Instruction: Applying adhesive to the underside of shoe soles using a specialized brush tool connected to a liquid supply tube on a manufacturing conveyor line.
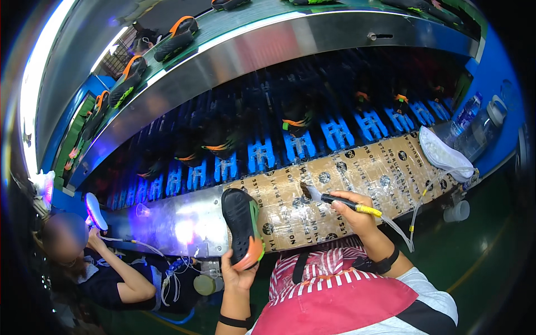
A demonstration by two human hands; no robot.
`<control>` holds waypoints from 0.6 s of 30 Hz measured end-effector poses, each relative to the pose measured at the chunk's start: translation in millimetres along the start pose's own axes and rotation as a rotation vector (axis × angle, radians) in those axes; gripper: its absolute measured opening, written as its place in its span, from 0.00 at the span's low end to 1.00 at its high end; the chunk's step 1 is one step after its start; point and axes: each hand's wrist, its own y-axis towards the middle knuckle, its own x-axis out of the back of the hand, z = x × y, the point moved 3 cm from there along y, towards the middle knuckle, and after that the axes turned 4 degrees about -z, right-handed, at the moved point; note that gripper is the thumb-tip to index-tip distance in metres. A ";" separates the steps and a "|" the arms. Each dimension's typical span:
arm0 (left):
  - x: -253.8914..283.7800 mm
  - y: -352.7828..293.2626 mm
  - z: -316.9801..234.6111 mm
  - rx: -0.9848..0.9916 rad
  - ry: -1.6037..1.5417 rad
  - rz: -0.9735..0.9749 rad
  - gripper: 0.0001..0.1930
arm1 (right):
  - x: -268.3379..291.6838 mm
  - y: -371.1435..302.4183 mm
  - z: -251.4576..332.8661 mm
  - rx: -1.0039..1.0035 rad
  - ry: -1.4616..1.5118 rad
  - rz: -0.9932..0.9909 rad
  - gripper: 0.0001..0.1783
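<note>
A black shoe sole [239, 219] with a green side and an orange end stands tilted over the front edge of the bench. My left hand [239, 278] grips it by the orange end at the bottom. In my right hand [360, 216] is a brush [329, 198] with a black handle, pale bristles and yellow tape, fed by a thin clear tube [399, 231]. Its bristle tip is close to a dark patch [306, 190] on the printed cardboard [290, 218]; whether it touches cannot be seen. Brush and sole are apart.
Behind the bench runs a row of blue holders [300, 146] carrying dark shoe parts. Above, a green conveyor [245, 22] bears several soles. A white sole [446, 153] and a bottle [466, 114] lie at the right. A co-worker [120, 279] holds another sole [95, 212] at left.
</note>
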 end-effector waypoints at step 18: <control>-39.6 23.2 54.5 0.094 -0.106 0.612 0.37 | -24.8 -6.2 38.2 -0.072 0.137 0.146 0.14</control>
